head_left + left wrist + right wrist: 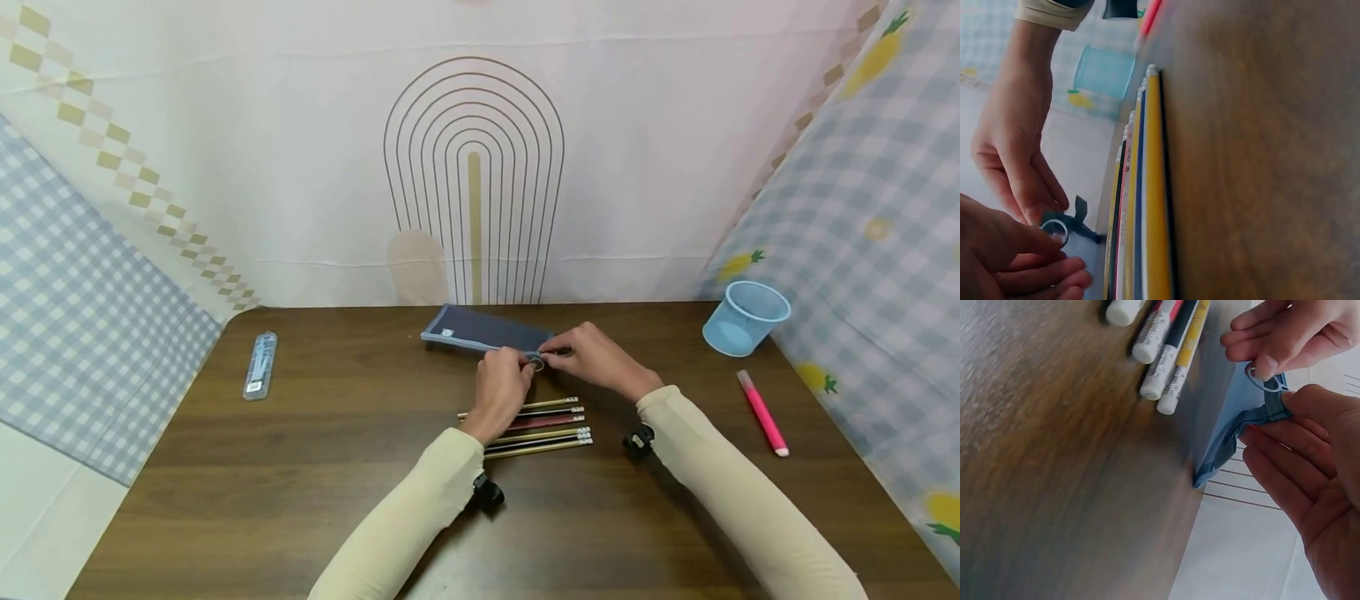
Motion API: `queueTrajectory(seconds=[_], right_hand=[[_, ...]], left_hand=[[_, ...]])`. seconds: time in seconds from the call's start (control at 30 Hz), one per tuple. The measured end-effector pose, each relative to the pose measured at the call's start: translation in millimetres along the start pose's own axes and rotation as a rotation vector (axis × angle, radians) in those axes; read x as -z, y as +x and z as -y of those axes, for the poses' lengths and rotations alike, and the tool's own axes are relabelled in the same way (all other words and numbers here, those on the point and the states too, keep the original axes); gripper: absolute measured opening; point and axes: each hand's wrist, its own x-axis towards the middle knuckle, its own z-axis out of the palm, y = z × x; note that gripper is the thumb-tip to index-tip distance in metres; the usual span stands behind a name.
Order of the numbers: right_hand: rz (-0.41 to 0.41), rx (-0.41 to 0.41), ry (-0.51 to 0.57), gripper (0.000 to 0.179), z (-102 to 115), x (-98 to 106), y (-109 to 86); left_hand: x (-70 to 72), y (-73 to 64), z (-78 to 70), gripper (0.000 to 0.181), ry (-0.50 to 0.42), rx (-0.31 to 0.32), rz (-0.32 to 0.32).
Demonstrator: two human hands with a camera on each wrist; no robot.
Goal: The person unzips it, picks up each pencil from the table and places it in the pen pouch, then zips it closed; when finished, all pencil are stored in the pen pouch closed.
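Observation:
A dark blue zippered pencil pouch (pixel 491 327) with lighter blue edging is slightly raised at the back middle of the table. My left hand (pixel 500 387) pinches the zipper's ring pull (pixel 1254 375) between thumb and finger at the pouch's right end. Close beside it, my right hand (pixel 596 358) pinches the fabric corner (pixel 1277 407) of the pouch with its thumb and fingers. Several pencils (pixel 547 446) with white eraser ends lie side by side in front of the pouch, partly hidden under my left hand and wrist.
At the back right stands a tilted-looking light blue mesh cup (pixel 742 321), with a pink marker (pixel 763 414) in front of it. A slim blue case (pixel 260 367) lies at the far left. Hanging cloth (pixel 315 167) borders the table behind.

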Motion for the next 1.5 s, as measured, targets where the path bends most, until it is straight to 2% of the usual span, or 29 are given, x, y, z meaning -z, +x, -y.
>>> queueTrajectory(seconds=[0.1, 0.27, 0.37, 0.5, 0.63, 0.77, 0.87, 0.93, 1.1, 1.2, 1.33, 1.5], right_hand=[[-0.02, -0.013, 0.011, 0.018, 0, 0, -1.2], [-0.069, 0.002, 0.007, 0.013, -1, -4, -5.6], [-0.099, 0.047, -0.002, 0.012, 0, -8, -7.9], [-0.141, 0.136, -0.029, 0.015, 2, -12, -10.1], [-0.232, 0.199, -0.047, 0.017, 2, -13, -13.6], [-0.321, 0.233, -0.029, 0.023, 1, -13, -20.5], [-0.343, 0.239, -0.019, 0.025, -3, -11, -26.0], [-0.345, 0.23, -0.025, 0.025, -7, -9, -30.2], [-0.356, 0.202, -0.058, 0.026, -23, 1, -44.5], [-0.369, 0.192, -0.067, 0.028, -30, 7, -51.1], [-0.341, 0.168, -0.048, 0.025, -33, 10, -52.1], [-0.328, 0.139, -0.031, 0.023, -32, 6, -50.6]], left_hand=[[0.0, -0.2, 1.3, 0.014, -0.035, -0.005, -0.067], [2.1, -0.1, 2.7, 0.006, -0.078, -0.07, -0.142], [2.6, 0.0, 2.8, 0.005, -0.097, -0.108, -0.161], [4.4, 0.3, 1.1, 0.006, -0.127, -0.127, -0.184], [8.8, 1.2, -0.6, 0.006, -0.138, -0.137, -0.229], [13.8, 1.2, 2.6, 0.006, -0.141, -0.133, -0.248], [21.6, 1.4, 13.6, 0.006, -0.149, -0.109, -0.245], [30.2, 2.0, 27.8, 0.006, -0.145, -0.083, -0.248], [60.7, 3.3, 70.9, 0.005, -0.131, 0.092, -0.281], [75.5, 4.6, 86.5, 0.007, -0.135, 0.174, -0.267], [83.3, 6.2, 93.0, 0.01, -0.132, 0.187, -0.227], [85.4, 4.8, 92.7, 0.011, -0.129, 0.219, -0.227]])
